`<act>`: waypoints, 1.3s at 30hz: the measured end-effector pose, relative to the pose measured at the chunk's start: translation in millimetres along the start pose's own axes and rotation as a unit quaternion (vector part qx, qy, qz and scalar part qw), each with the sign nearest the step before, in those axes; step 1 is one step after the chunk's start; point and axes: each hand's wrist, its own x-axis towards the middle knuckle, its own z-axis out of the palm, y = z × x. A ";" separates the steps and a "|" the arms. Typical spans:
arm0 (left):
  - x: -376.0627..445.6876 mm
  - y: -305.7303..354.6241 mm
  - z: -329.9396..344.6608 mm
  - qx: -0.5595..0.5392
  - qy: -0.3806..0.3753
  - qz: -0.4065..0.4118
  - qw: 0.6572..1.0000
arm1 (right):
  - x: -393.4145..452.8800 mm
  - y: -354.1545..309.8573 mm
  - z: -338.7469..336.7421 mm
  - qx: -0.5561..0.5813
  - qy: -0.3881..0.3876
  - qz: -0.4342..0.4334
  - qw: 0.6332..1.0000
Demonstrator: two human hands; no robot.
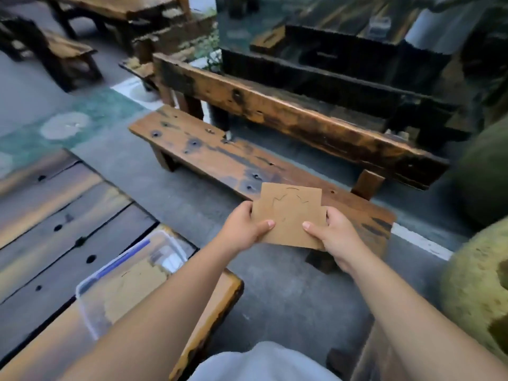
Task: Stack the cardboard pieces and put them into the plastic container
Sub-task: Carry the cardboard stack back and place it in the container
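Brown cardboard pieces [288, 213], with thin dark scribbles on the top one, are held flat in the air over the floor and the near end of a low bench. My left hand [243, 225] grips their left edge, thumb on top. My right hand [334, 232] grips the right edge the same way. One piece sticks out behind the front one. The clear plastic container [165, 237] with a blue strip on its rim stands at the lower left on the table, below my left forearm. More brown cardboard [132, 287] lies inside it.
A low wooden bench [209, 152] runs across the middle, with a thick wooden beam [275, 108] behind it. A plank table [63, 215] with holes fills the left. Grey concrete floor [277, 295] lies below my hands. Mossy round shapes [478, 295] are at the right.
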 end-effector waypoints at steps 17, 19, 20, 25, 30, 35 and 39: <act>-135.6 -138.4 -94.8 -0.077 0.308 -0.210 0.925 | -10.9 11.3 202.5 -0.143 -0.351 -0.007 0.926; -146.7 -156.3 -103.4 -0.099 0.317 -0.228 0.915 | -18.0 17.0 226.0 -0.156 -0.363 0.002 0.918; -150.2 -165.1 -108.7 -0.105 0.322 -0.235 0.911 | -20.5 19.3 237.0 -0.162 -0.368 0.007 0.916; -153.8 -204.3 -136.1 -0.121 0.333 -0.263 0.897 | -24.9 32.4 285.0 -0.195 -0.370 0.026 0.908; -146.3 -228.5 -154.2 -0.092 0.334 -0.289 0.893 | -22.7 40.8 321.3 -0.240 -0.347 0.021 0.906; -139.1 -236.1 -165.0 -0.039 0.361 -0.288 0.886 | -20.6 42.7 348.9 -0.275 -0.313 -0.006 0.909; -126.4 -241.1 -176.0 -0.050 0.359 -0.307 0.880 | -10.4 43.2 367.4 -0.304 -0.321 -0.021 0.897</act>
